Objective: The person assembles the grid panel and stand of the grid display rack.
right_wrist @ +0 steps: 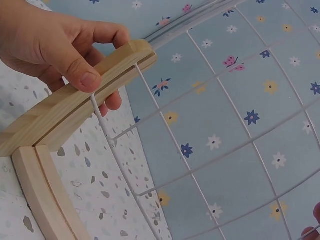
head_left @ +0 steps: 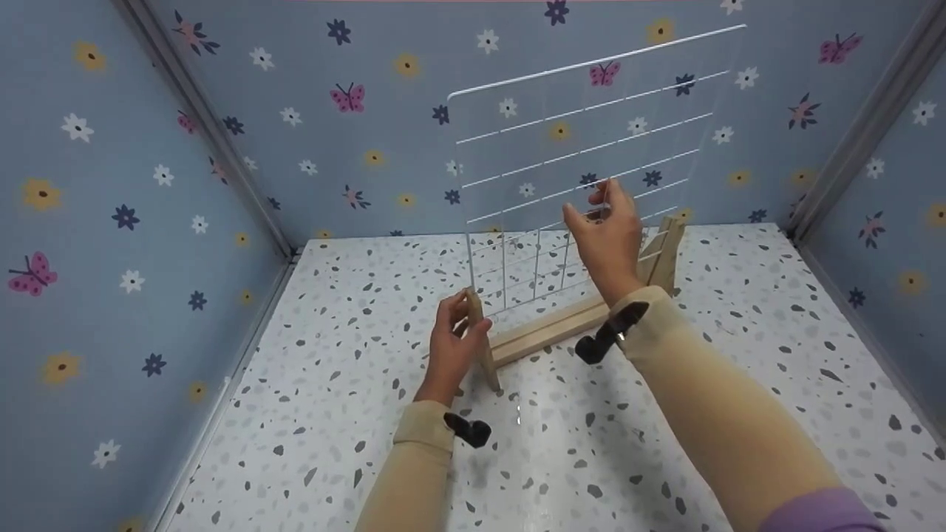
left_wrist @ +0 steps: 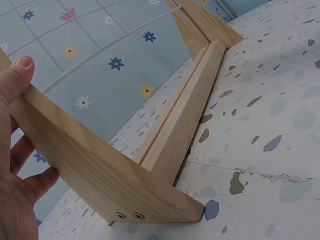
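Observation:
My left hand pinches the top of a wooden side post, thumb on one face and fingers on another. A grooved wooden rail joins this post to a second wooden post at the far right. A white wire grid stands tilted between the posts, its lower wire above the rail. In the right wrist view, grid wires meet the post's groove beside the left thumb. My right hand holds the grid near its middle with bent fingers. Only its fingertips show at that view's corner.
A white speckled tabletop lies under the wooden frame. Blue flowered panels rise at the back and on both sides, with grey strips at the corners. Black camera mounts sit on both wrists.

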### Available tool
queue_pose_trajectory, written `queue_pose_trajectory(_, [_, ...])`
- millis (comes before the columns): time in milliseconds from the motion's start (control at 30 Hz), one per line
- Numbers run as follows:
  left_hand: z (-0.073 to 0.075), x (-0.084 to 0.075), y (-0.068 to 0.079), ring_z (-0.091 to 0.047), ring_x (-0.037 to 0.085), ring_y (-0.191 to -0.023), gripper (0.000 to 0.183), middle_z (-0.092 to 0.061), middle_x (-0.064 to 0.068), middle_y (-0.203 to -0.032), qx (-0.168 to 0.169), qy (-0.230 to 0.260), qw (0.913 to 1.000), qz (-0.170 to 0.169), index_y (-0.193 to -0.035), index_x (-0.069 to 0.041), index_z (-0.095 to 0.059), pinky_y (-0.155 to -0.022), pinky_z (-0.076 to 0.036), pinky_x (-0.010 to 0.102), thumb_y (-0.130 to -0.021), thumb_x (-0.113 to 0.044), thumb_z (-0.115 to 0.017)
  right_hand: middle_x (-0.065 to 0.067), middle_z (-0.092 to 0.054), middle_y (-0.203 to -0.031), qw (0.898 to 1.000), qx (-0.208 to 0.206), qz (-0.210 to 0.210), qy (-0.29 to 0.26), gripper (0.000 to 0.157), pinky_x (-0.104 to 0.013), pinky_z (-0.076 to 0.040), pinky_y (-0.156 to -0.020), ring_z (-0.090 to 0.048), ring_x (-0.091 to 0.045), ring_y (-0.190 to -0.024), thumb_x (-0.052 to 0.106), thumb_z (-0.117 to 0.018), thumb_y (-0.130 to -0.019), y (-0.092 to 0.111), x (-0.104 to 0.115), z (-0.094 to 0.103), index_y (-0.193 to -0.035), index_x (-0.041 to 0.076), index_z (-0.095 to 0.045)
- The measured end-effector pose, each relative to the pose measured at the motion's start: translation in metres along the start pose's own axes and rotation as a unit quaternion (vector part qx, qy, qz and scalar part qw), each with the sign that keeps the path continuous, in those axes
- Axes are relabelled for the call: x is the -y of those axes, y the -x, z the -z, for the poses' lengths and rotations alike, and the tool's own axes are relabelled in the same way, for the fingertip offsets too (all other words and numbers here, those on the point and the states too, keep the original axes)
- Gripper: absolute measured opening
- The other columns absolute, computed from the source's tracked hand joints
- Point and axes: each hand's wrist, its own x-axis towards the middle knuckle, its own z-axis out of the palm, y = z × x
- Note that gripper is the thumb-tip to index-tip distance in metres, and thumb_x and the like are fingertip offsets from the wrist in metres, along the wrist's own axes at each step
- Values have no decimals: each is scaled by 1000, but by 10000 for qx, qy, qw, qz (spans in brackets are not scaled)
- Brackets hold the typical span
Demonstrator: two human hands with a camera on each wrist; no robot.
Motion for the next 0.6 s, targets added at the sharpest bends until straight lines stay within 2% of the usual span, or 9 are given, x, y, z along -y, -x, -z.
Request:
queue_pose_trajectory(167, [0,0,-1,-51,23,-132,58,-57,4,-136,13,-41,10000,50,-144,-28,-45,-117,-38,43,-94,-31,-74,-3,-56,-110,10000,-7,-39,80,42,-27,-57,-80,-63,-16,-97,28,-79,-88,-1,0,0,-118,9,-56])
queue_pose_trajectory(300, [0,0,0,-51,23,-132,59,-57,4,-137,-23,-77,9999,70,-145,-28,-45,-117,-39,42,-94,-30,-74,-6,-56,-112,10000,67,-24,62,44,-28,-56,-81,-63,-16,-99,29,-78,-89,-1,0,-1,-122,8,-56])
queue_pose_trajectory(500, [1,1,0,-52,25,-131,59,-57,7,-137,-17,-12,9999,-105,-146,-24,-45,-117,-39,45,-95,-28,-73,-6,-55,-110,9997,172,52,138,51,-29,-56,-82,-63,-22,-103,30,-78,-90,-1,0,-1,-130,6,-56])
queue_pose_trajectory(600, [1,0,-1,-52,25,-131,58,-58,7,-135,-4,-35,9999,-135,-145,-24,-46,-116,-39,46,-95,-26,-73,-5,-55,-110,9998,135,60,137,50,-29,-55,-82,-63,-23,-103,30,-78,-90,-1,-1,-1,-128,6,-57])
